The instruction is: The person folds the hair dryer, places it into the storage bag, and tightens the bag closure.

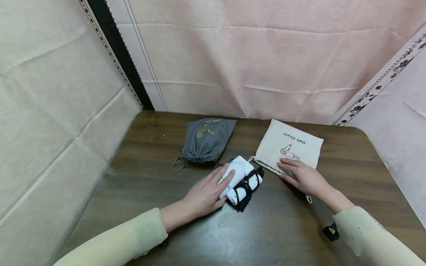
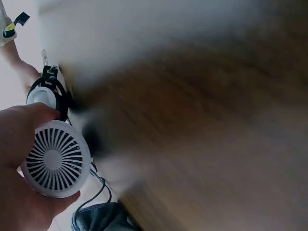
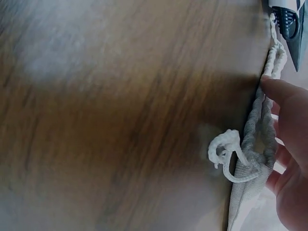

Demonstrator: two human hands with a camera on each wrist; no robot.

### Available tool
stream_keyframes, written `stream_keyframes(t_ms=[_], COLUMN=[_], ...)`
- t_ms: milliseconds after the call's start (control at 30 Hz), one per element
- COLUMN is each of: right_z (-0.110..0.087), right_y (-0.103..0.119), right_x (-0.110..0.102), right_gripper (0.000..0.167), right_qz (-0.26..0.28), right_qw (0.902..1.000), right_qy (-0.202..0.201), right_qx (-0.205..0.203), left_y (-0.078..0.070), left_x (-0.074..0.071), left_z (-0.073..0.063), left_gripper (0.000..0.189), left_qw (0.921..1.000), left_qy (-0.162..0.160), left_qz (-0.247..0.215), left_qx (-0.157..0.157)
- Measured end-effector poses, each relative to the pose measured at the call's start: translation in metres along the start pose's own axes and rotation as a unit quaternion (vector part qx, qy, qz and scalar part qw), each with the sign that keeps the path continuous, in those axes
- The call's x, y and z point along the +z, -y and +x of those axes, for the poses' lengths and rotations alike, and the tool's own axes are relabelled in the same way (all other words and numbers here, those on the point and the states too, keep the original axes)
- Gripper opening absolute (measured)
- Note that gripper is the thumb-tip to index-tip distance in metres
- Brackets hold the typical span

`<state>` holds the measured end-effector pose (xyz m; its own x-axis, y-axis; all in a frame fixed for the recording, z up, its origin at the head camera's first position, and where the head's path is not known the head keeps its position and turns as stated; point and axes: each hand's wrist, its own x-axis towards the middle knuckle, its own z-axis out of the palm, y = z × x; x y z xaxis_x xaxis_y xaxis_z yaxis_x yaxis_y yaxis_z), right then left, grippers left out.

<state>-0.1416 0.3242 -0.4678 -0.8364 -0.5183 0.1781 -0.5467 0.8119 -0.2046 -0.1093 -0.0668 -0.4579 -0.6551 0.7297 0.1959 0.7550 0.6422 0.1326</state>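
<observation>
In the head view my left hand (image 1: 208, 190) grips a white hair dryer (image 1: 239, 171), fingers over its body and thumb on the near side. A black cord (image 1: 245, 184) is wound round its folded handle (image 1: 237, 195). The left wrist view shows the round slotted grille (image 2: 54, 159) between thumb and fingers. My right hand (image 1: 303, 177) rests with spread, relaxed fingers on a white drawstring bag (image 1: 306, 142) lettered "Hair Dryer". Its thumb touches the corded mouth (image 3: 262, 108) in the right wrist view, near a knotted drawstring end (image 3: 225, 147).
A dark grey drawstring bag (image 1: 208, 138) with gold print lies at the back, left of the dryer, its cord loops (image 1: 180, 162) trailing left. Both bags and the dryer are on a brown wooden table (image 1: 133, 192). Pale cloth (image 1: 266, 66) hangs behind and along both sides.
</observation>
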Motion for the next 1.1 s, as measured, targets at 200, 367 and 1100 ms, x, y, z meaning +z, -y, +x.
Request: stream_keyframes(t_ms=[200, 367, 1100], right_z=[0.001, 0.002, 0.025], right_y=[-0.001, -0.002, 0.001], right_x=[0.001, 0.0, -0.039], right_gripper=[0.038, 0.034, 0.024], right_qz=[-0.001, -0.008, -0.016], right_qw=[0.9997, 0.9986, 0.9911], right_qy=[-0.016, -0.033, -0.123], right_qx=[-0.017, -0.04, -0.05], left_y=[0.007, 0.012, -0.023], left_x=[-0.004, -0.011, -0.026], left_z=[-0.003, -0.004, 0.041], left_gripper=[0.083, 0.081, 0.079], left_qw=[0.9984, 0.9964, 0.9957], left_qy=[-0.025, -0.036, -0.018], left_qz=[0.021, 0.037, -0.006], left_qx=[0.046, 0.067, 0.091])
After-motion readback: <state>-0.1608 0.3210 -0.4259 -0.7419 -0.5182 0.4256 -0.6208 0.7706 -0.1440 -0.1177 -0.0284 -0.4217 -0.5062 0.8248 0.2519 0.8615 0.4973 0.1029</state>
